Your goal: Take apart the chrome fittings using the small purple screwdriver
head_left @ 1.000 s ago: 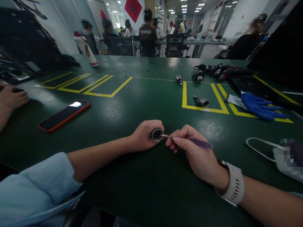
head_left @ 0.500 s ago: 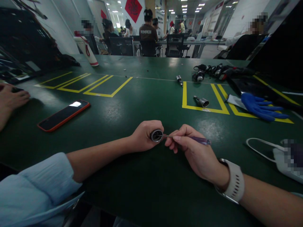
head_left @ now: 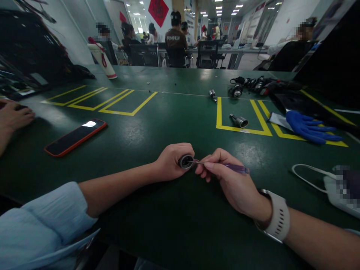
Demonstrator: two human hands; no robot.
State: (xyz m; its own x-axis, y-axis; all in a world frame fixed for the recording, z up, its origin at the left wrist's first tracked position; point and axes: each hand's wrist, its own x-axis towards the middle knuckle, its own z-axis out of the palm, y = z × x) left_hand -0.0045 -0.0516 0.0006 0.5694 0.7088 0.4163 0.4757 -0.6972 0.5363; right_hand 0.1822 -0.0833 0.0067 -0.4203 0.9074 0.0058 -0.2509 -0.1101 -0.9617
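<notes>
Hands of the wearer: two, both occupied, low on the bench.

Left hand: grip wrapped around one short metal cylinder, round and dark-rimmed, with its open end facing the right hand. The cylinder is held just above the bench at centre.

Right hand: grip pinched, thumb against fingertips, on one slim screwdriver with a translucent purple handle. Its thin steel shaft reaches into the cylinder's mouth. One white perforated watch strap is on that wrist.

Bench surface: dark green, matte, scuffed, marked with yellow tape.

From the hands:
- 10 o'clock: one phone, flat, red-edged, screen up.
- 1 o'clock: one yellow taped bay containing one silver fitting. A second small fitting lies just outside its far edge.
- 2 o'clock: one blue glove, limp.
- 11 o'clock, far: one white bottle, contents not visible.
- 9 o'clock: one co-worker's hand, resting on the bench.
</notes>
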